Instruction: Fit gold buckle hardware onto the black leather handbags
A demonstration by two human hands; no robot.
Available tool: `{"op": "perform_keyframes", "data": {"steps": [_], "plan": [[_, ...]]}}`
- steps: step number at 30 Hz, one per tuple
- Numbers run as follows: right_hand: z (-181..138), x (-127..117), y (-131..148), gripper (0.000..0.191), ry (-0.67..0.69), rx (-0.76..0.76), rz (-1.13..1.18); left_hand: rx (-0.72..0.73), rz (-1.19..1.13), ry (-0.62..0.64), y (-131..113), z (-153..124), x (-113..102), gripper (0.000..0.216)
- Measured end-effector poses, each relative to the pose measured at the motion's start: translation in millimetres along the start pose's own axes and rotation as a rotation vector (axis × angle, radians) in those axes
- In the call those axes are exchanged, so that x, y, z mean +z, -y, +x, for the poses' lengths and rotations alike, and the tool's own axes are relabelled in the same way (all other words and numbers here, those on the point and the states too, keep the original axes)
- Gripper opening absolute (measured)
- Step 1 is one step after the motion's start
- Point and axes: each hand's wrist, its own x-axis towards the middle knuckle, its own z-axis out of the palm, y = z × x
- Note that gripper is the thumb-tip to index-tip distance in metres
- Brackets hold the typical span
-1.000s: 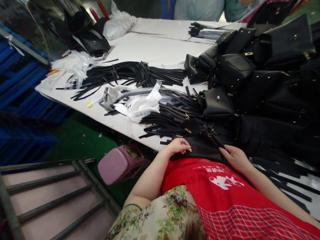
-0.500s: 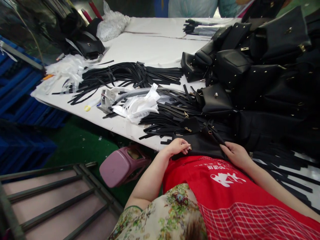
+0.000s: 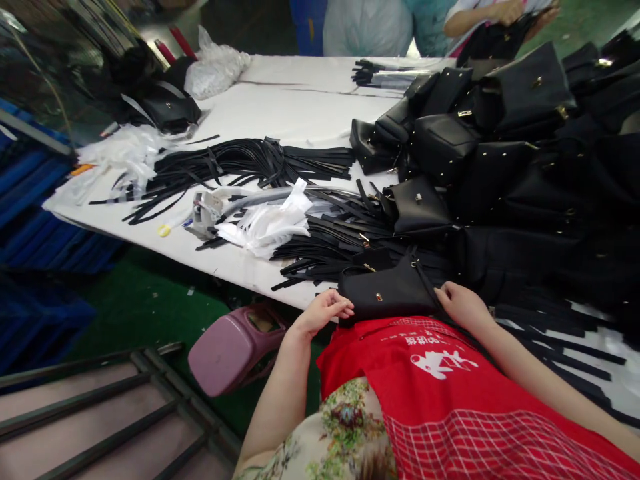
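- Left hand (image 3: 325, 309) rests with fingers loosely curled on the near left corner of a small black bag (image 3: 387, 297), touching its edge but not visibly pinching it.
- Right hand (image 3: 463, 303) lies flat on the bag's right end, fingers together, next to a thin strap (image 3: 425, 277) that runs up from the bag; whether it grips the strap I cannot tell.
- That bag sits at the very near edge of the white table (image 3: 280, 107), partly over the person's red apron (image 3: 440, 393); with so light a hold it could slide off the edge into the lap or down toward the floor.
- Loose black straps (image 3: 330, 243) lie in a heap touching the bag's far side; lifting the bag could snag them and drag several off the table.
- White plastic wrappers (image 3: 265, 223) lie just left of the straps.
- Farther out lies a second long bundle of straps (image 3: 240, 160), and on the right a tall pile of finished black bags (image 3: 500, 153) that looks loosely stacked and could slump onto the working spot.
- Below the table on the left are a purple stool (image 3: 235, 347), a green floor (image 3: 150, 300) and blue crates (image 3: 30, 187).
- At the far side another person's arm (image 3: 480, 15) holds a black bag.
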Motion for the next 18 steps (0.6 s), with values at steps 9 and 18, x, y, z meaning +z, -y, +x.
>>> {"op": "perform_keyframes", "data": {"steps": [9,18], "plan": [[6,13,43,0.056,0.239,-0.571,-0.146,0.069,-0.104,-0.281,-5,-1,-15,0.038],[15,34,71,0.027,0.258,-0.587,-0.325,0.112,-0.203,-0.457,8,-8,-14,0.040]]}}
